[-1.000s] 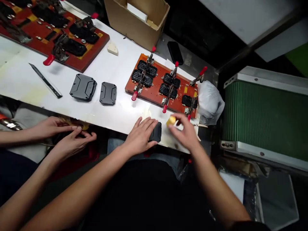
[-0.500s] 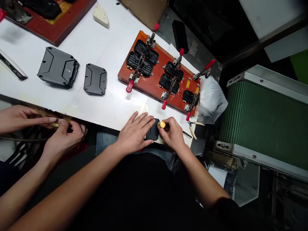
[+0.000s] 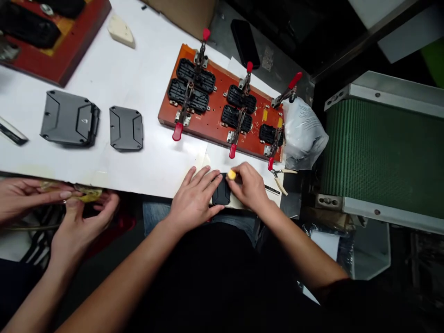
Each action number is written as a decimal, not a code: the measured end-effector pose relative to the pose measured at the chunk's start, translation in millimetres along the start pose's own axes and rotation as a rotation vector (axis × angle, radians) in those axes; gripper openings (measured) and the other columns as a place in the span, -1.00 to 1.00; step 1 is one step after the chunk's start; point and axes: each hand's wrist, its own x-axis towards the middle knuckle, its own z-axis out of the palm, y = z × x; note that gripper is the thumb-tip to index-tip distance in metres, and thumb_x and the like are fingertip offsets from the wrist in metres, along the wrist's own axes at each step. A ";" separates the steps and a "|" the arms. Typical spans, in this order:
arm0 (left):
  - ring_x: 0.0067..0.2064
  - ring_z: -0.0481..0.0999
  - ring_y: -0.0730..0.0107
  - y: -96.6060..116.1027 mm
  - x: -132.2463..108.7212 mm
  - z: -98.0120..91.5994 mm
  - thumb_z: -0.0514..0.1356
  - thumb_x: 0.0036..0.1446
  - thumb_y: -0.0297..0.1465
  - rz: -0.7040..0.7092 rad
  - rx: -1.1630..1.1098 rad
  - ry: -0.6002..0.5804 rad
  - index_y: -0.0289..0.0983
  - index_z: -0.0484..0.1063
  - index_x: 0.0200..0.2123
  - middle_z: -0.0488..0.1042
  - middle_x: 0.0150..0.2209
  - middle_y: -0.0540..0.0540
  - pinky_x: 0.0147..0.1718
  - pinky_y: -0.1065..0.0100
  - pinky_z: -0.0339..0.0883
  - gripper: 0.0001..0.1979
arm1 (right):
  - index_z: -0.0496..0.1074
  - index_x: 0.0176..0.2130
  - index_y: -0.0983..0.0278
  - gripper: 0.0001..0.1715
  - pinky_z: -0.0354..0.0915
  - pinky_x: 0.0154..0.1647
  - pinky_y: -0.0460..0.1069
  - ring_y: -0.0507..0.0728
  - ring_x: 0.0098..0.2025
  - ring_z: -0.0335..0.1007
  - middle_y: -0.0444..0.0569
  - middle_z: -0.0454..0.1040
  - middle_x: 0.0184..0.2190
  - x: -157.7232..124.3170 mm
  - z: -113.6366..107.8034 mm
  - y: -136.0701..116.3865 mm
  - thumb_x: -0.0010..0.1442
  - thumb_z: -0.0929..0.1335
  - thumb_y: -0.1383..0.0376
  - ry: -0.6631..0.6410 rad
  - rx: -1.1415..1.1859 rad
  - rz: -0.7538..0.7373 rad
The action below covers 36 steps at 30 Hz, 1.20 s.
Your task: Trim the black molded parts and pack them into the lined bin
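My left hand (image 3: 194, 201) lies flat with its fingers spread. Its fingertips and thumb rest on the left side of a small dark panel (image 3: 222, 192) at the table's front edge. My right hand (image 3: 249, 187) is closed around a tool with a yellow end (image 3: 231, 175), held at the panel's right edge. The tool's other end is hidden, so its kind cannot be made out. Just right of that hand are a thin dark blade-like strip (image 3: 272, 189) and cutting pliers with cream handles (image 3: 282, 178).
Behind my hands sits a red-brown fixture board (image 3: 217, 118) with black parts under red-handled toggle clamps. Dark panels (image 3: 126, 129) and a panel stack (image 3: 67, 118) lie leftward. A co-worker's hands (image 3: 76, 208) hold something yellowish at left. A green conveyor belt (image 3: 381, 157) runs at right.
The view has shifted and turned slightly. My hands stay at the panel, the right one still gripping the yellow-ended tool. The co-worker's fingers have moved on the yellowish thing.
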 end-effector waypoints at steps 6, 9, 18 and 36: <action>0.49 0.12 -0.12 0.5 -0.6 -3.3 0.31 0.25 -0.11 0.019 0.067 -0.040 -0.29 0.25 0.40 0.28 0.42 -0.21 0.50 -0.19 -0.16 -0.25 | 0.32 -0.10 0.20 -0.89 0.29 -0.20 0.05 0.19 -0.21 0.35 -0.02 0.41 -0.24 -11.9 -0.3 -7.4 0.37 0.35 0.32 -0.141 0.092 -0.060; 0.48 0.13 -0.13 0.6 1.2 -2.8 0.32 0.24 -0.12 0.010 0.088 -0.025 -0.29 0.24 0.41 0.28 0.42 -0.22 0.49 -0.21 -0.16 -0.23 | 0.33 -0.07 0.20 -0.86 0.29 -0.17 0.06 0.19 -0.19 0.35 -0.01 0.41 -0.21 -13.3 -3.4 -4.4 0.36 0.35 0.34 -0.097 0.100 -0.073; 0.48 0.13 -0.17 3.3 3.2 -2.3 0.36 0.19 -0.13 -0.002 0.066 -0.025 -0.20 0.25 0.42 0.30 0.41 -0.18 0.49 -0.23 -0.15 -0.21 | 0.35 -0.06 0.20 -0.81 0.31 -0.16 0.04 0.18 -0.19 0.37 -0.02 0.43 -0.21 -26.5 -10.8 2.2 0.32 0.34 0.40 -0.217 0.186 -0.146; 0.47 0.15 -0.10 4.4 3.8 -1.7 0.35 0.18 -0.07 -0.004 0.064 -0.049 -0.23 0.32 0.37 0.32 0.41 -0.13 0.49 -0.17 -0.12 -0.24 | 0.40 -0.08 0.16 -0.86 0.36 -0.19 0.01 0.12 -0.20 0.46 -0.07 0.50 -0.20 -39.9 -4.1 7.0 0.37 0.42 0.28 -0.108 0.294 0.095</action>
